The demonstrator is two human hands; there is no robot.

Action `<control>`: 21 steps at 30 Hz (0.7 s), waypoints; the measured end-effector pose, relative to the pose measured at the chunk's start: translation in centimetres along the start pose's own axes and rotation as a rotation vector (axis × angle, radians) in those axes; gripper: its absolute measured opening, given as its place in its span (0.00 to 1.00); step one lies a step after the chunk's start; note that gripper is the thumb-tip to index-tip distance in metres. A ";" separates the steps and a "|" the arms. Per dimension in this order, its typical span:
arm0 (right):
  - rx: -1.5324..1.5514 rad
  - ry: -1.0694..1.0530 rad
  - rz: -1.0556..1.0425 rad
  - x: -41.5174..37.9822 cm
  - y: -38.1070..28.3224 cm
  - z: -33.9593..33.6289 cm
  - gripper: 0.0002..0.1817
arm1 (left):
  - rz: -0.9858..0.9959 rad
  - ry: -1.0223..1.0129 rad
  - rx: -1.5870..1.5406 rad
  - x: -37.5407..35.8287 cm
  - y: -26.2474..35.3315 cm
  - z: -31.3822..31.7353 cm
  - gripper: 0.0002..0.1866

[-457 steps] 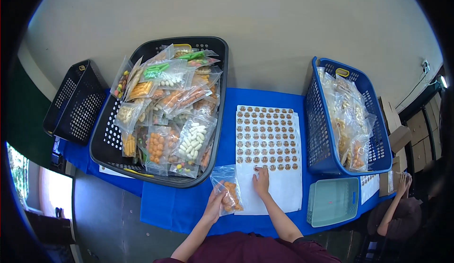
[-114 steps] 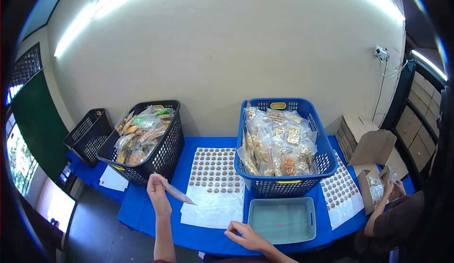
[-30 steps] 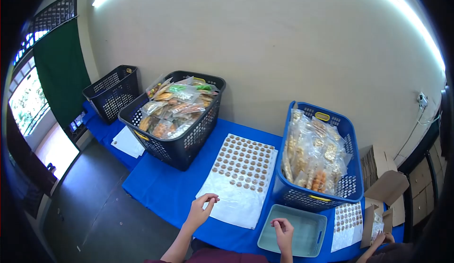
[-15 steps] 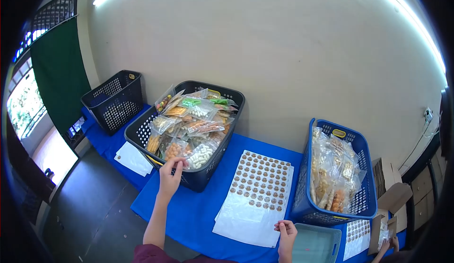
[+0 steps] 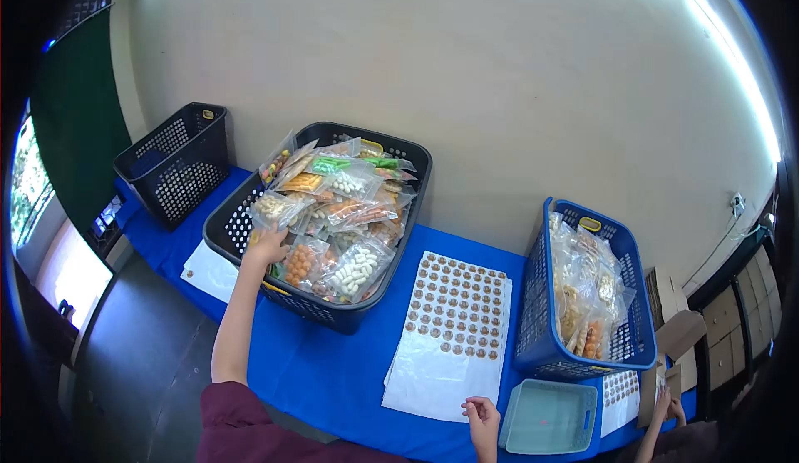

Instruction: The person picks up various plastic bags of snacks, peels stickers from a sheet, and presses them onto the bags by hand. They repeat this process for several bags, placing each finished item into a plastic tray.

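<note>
My left hand (image 5: 268, 248) reaches into the black basket (image 5: 349, 317) at its front left, with its fingers on the clear packets; what they grip is partly hidden. Beside it lie a packet of orange balls (image 5: 301, 265) and a packet of white pieces (image 5: 356, 271). Near the lower edge of the sticker sheet (image 5: 433, 375), my right hand (image 5: 481, 420) hovers with its fingers curled together. Round brown stickers cover the upper part of that sheet.
A blue basket (image 5: 541, 361) of packets stands at the right, behind a pale green tray (image 5: 549, 417). Another black basket (image 5: 179, 171) is at the far left. At the lower right, another person's hands (image 5: 663, 409) are beside a cardboard box (image 5: 649, 392).
My left hand has moved up and left from the basket's front rim onto the packets. My right hand sits slightly lower and further left in view. The camera view has shifted.
</note>
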State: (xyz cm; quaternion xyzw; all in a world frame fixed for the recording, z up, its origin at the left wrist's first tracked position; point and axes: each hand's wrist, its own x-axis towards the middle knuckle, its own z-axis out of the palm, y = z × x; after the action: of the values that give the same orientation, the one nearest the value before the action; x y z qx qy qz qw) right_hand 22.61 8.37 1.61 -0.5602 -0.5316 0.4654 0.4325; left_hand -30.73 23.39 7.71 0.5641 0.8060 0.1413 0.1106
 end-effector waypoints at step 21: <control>0.612 -0.704 0.024 -1.4 -6.4 5.4 0.47 | 0.631 -0.045 -1.125 -21.1 18.5 -0.1 0.12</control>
State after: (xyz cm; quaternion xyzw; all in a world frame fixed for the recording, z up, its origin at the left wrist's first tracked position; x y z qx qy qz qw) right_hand 16.08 7.33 6.94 -0.2209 -0.4778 0.7674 0.3659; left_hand -7.29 9.50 14.70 0.6325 0.4016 0.5561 0.3597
